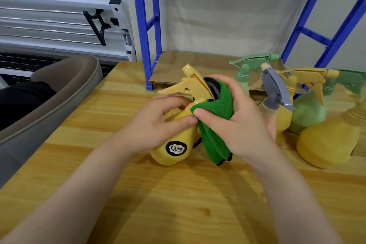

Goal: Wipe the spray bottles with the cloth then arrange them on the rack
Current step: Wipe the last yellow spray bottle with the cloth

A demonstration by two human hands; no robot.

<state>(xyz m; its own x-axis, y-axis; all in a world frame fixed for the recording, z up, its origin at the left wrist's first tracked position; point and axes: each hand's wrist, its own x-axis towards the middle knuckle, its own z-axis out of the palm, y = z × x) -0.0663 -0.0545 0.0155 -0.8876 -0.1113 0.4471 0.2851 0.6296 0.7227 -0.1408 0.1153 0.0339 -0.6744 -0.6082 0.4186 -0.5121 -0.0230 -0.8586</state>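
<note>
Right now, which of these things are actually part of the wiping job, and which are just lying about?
Part of the job:
yellow spray bottle, held by left hand
green cloth, in right hand
waiting spray bottles
blue rack

Just lying about:
grey chair
cardboard sheet

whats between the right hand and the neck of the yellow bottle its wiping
In the head view, a folded green cloth lies between the right hand and the neck of the yellow plastic spray bottle, which the left hand grips.
</note>
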